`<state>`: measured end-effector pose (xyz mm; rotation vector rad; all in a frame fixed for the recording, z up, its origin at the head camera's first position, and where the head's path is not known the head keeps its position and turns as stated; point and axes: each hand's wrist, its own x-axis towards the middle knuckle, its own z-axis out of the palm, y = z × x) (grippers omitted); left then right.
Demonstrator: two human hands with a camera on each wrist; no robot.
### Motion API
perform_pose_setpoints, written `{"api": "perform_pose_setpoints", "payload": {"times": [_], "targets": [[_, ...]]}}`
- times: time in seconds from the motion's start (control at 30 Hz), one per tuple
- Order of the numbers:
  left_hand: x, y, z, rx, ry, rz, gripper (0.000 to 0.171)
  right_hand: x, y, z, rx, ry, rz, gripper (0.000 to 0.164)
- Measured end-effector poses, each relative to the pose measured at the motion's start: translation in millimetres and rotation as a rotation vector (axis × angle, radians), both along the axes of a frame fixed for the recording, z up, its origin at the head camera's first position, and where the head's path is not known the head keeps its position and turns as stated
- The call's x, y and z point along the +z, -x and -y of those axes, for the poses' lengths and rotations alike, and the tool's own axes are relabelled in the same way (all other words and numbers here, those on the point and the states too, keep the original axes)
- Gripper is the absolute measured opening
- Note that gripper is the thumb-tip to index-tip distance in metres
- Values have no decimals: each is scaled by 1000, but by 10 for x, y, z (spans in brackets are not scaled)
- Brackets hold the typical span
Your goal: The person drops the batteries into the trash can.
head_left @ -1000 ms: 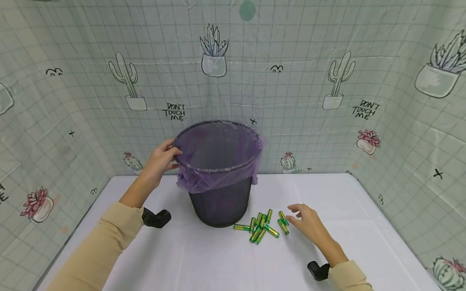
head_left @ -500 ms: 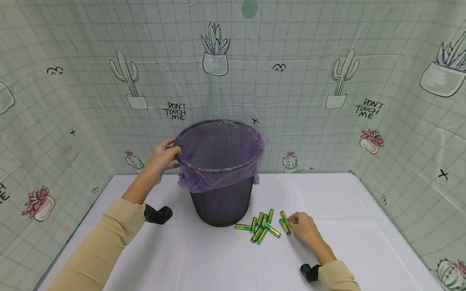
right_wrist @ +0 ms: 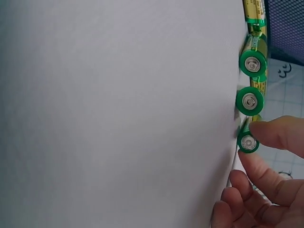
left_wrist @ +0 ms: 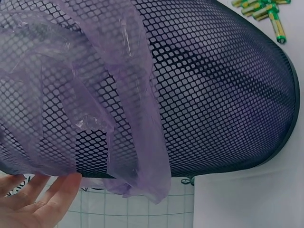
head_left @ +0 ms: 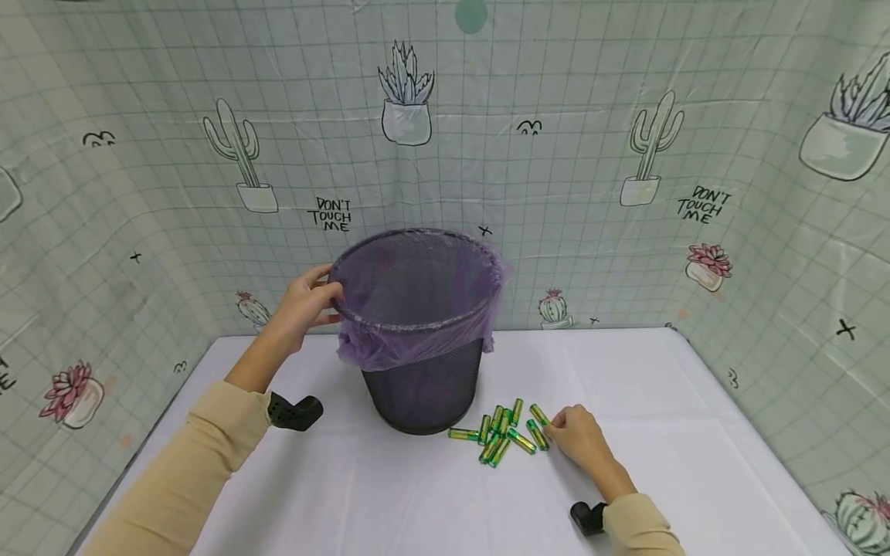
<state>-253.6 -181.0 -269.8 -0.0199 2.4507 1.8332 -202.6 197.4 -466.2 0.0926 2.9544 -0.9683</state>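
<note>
A black mesh wastebasket [head_left: 426, 398] stands upright, lined with a thin purple bag [head_left: 410, 349] folded over its rim. My left hand [head_left: 300, 309] holds the rim at the left, thumb over the edge and fingers outside; in the left wrist view the fingertips lie along the mesh. Low over the table, my right hand [head_left: 582, 442] pinches a green-and-yellow battery [right_wrist: 249, 142] by its near end between thumb and index finger. Right beside it lies another battery [head_left: 537, 435]. Several more batteries [head_left: 497, 437] are heaped to the left, near the basket's base.
A white cloth covers the table [head_left: 403, 502]. Behind and at both sides hangs a grid-patterned curtain [head_left: 577, 255] with cactus drawings. Each wrist carries a black camera mount, the left mount [head_left: 297, 413] hanging over the table.
My right hand has come down and left onto the batteries and now pinches one. The held battery and its neighbour have shifted slightly. The left hand stays at the rim.
</note>
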Motion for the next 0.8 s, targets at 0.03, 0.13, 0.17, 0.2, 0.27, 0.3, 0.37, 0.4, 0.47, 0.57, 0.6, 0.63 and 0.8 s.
{"api": "perform_pose_setpoints", "payload": {"times": [0.03, 0.13, 0.17, 0.2, 0.27, 0.3, 0.37, 0.4, 0.47, 0.57, 0.6, 0.63, 0.8], "targets": [[0, 0, 0, -3, 2, -1, 66, 4, 0, -4, -1, 5, 1, 16], [0, -8, -7, -12, 9, -2, 66, 22, -5, -23, -3, 23, -1, 15], [-1, -12, -9, -15, 10, 0, 66, 30, -6, -33, 0, 28, -8, 15], [-3, -16, -13, -18, 13, 0, 66, 40, -4, -43, -1, 37, -17, 15], [-9, -28, -20, -24, 20, -2, 66, 78, -2, -64, -3, 47, -47, 16], [-14, -35, -24, -26, 23, -5, 65, 104, -1, -73, -6, 53, -59, 16], [-27, -54, -33, -35, 32, -14, 65, 187, -7, -86, -8, 68, -94, 18], [-36, -64, -38, -40, 34, -21, 64, 241, -11, -91, -11, 79, -104, 18], [-58, -87, -44, -53, 35, -37, 63, 369, -31, -95, -7, 91, -128, 20], [-101, -106, -41, -70, 43, -66, 62, 584, -58, -96, 4, 106, -174, 23], [-117, -110, -37, -74, 49, -75, 61, 655, -63, -96, 9, 106, -192, 24], [-132, -114, -32, -76, 56, -84, 61, 725, -69, -93, 16, 105, -216, 25], [-196, -153, -24, -92, 70, -138, 60, 1081, -102, -47, 55, 123, -323, 28]]}}
